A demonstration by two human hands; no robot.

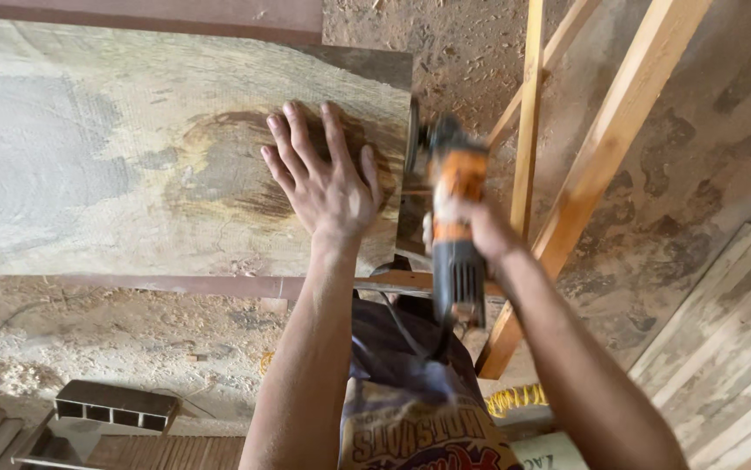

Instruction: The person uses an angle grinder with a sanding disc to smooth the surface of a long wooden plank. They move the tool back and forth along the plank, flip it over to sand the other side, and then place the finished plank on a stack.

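— What sits closest to the person?

— A printed sack [432, 431] just below the forearms, its top crumpled open; what is inside cannot be told. Left of it on the dusty floor [114, 339] lies a short hollow section [114, 406], its cells showing nothing but shadow.

— And the hands?

— The right hand [478, 228] has its fingers wrapped tight around the body of an orange and black angle grinder [455, 222]. The tool's disc [412, 137] stands on edge right at the end face of the slab; whether it touches the wood I cannot tell. The left hand [323, 178] lies flat on the wooden slab [131, 148], fingers spread wide open, gripping nothing, pressing near the slab's right end over a dark knot stain.

— Where is the slab?

— On a reddish-brown worktop [175, 284], whose edge shows along the slab's near side.

— Farther off?

— Two pale timber battens [606, 144] lean across the sawdust-strewn floor beyond the grinder, and weathered boards [724, 339] lie at the right.
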